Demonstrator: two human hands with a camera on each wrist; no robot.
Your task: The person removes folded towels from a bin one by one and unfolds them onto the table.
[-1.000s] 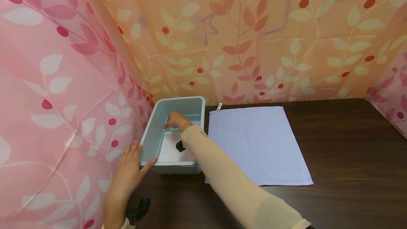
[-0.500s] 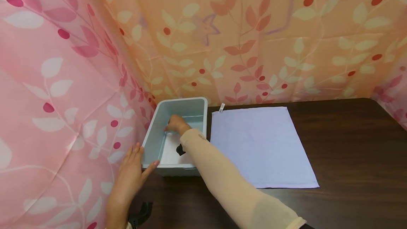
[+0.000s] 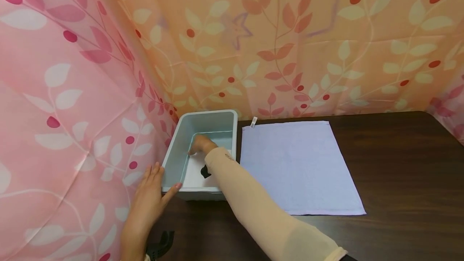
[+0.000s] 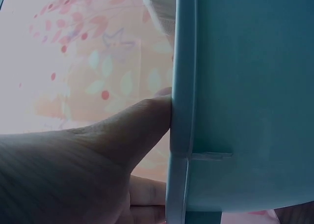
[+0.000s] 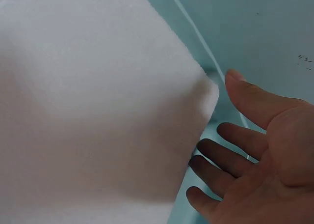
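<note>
A pale blue-grey plastic tub (image 3: pixel 172 160) stands at the table's left side. White cloth (image 5: pixel 98 86) with a fuzzy surface lies flat on its floor. My right hand (image 3: pixel 201 144) reaches into the tub. In the right wrist view, the right hand's fingers (image 5: pixel 221 172) are spread and relaxed beside the cloth's corner, apart from one another, pinching nothing. Fingertips lie close to the cloth's edge; whether they touch it I cannot tell. My left hand (image 3: pixel 146 198) rests against the tub's near left corner, its thumb (image 4: pixel 152 116) touching the rim and its fingers straight along the side.
To the tub's right a pale lavender towel (image 3: pixel 297 168) lies flat on the dark wooden table (image 3: pixel 402 168), a small tag (image 3: pixel 253 122) at its far left corner. Leaf-patterned curtains (image 3: pixel 290 43) hang behind and at the left, close to the tub.
My right hand has come slightly nearer and lower inside the tub, towards the white cloth. My left hand keeps its place on the rim. The head view has shifted slightly.
</note>
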